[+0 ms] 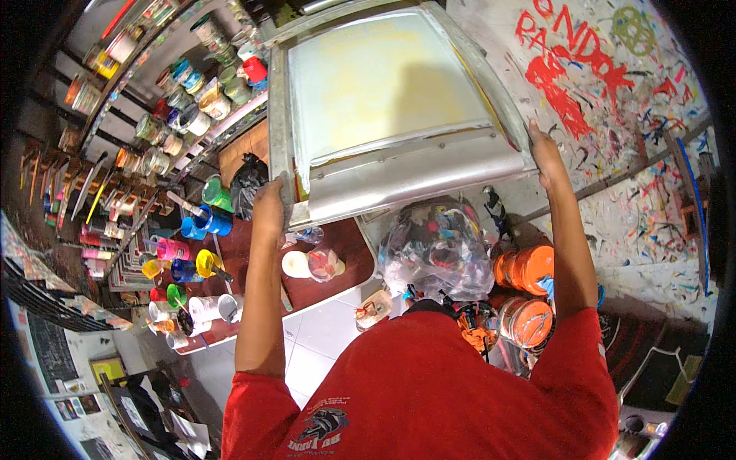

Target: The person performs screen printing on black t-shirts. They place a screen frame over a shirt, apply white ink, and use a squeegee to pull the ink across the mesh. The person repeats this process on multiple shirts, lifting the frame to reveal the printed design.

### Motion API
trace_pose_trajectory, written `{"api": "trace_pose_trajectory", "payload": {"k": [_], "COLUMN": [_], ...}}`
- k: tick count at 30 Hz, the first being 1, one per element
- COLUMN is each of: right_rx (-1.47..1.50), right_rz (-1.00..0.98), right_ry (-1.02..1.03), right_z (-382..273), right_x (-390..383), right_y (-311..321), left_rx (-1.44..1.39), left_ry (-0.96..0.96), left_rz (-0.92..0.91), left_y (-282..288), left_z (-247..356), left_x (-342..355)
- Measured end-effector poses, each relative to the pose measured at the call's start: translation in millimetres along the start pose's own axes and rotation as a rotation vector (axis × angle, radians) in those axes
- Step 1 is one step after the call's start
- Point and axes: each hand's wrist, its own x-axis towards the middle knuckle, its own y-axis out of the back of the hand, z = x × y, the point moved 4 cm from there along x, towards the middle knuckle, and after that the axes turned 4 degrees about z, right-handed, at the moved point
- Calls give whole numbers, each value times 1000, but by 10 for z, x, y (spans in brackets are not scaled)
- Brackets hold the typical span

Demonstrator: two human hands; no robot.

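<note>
Paint-spattered wall [644,161] flanks framed panel [387,84]

Ahead of the person, the framed panel's far edge is cropped. Left hand [271,205] curls around its near-left corner, right hand [546,156] around its right side, both grips partly hidden; below, contents of a clear bag [437,257] defy identification.

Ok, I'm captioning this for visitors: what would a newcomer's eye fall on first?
Probably the big grey frame around a pale panel at top centre, held near its lower corners by the fingers of the left hand and right hand. Next come the bold red paint on the white surface at upper right and the colourful tubs crowding the left side. The red shirt at the bottom also stands out.
</note>
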Motion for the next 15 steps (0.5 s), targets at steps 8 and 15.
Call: {"api": "trace_pose_trajectory", "payload": {"k": [8, 15], "right_rx": [12, 74], "right_rz": [-24, -73], "right_ry": [-16, -16], "right_z": [-138, -383], "right_x": [164, 386], "right_y": [3, -166], "left_rx": [30, 36], "left_ry": [-34, -143], "left_rz": [16, -39], "left_y": [-38, -344], "left_z": [-19, 316], "left_x": [165, 452]}}
